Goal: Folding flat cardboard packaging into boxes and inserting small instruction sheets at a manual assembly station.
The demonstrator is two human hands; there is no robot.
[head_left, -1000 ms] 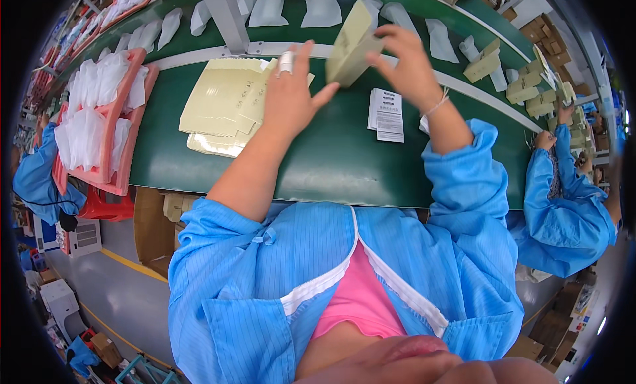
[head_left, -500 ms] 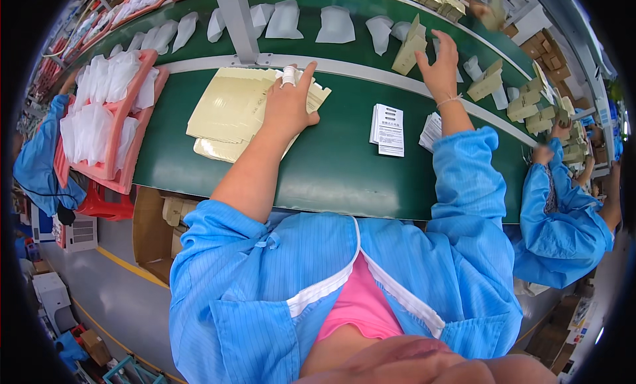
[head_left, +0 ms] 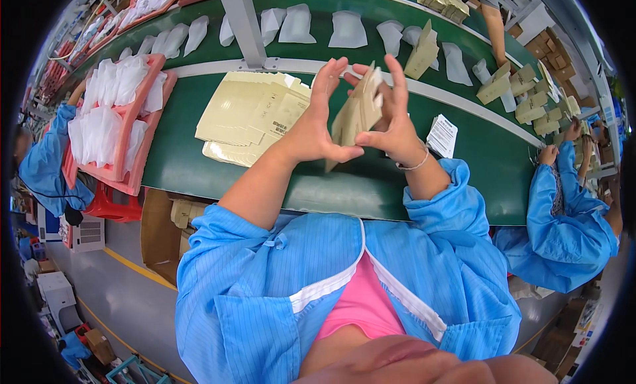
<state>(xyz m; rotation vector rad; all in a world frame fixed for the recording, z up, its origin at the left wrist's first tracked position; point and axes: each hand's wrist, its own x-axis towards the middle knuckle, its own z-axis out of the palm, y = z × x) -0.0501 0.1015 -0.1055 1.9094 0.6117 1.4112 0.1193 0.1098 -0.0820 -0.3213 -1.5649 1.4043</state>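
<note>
- The left hand (head_left: 310, 131) and right hand (head_left: 397, 127) flank a tilted, pale yellow cardboard carton (head_left: 354, 115), raised above the middle of the green-topped bench (head_left: 318, 193).
- The right hand's fingers grasp the carton, thumb on its near face; the left thumb lies at its lower edge, but whether the other left fingers press it cannot be told.
- The carton's far side is hidden, and its pale upper-right flaps are blurred.
- A stack of flat, pale yellow carton blanks (head_left: 242, 112) lies toward the bench's rear left corner, its right side partly covered by the left hand.
- White printed leaflets (head_left: 442, 136) lie beyond the right wrist, nearer the bench's right end.
- Pink trays (head_left: 136, 122) of white-wrapped items stand at the left end.
- Behind the rear edge, a grey metal post (head_left: 242, 27) blocks part of a row of translucent white pouches (head_left: 348, 29).
- At right, a co-worker's blue sleeves (head_left: 563, 218) show beside crowded cartons.
</note>
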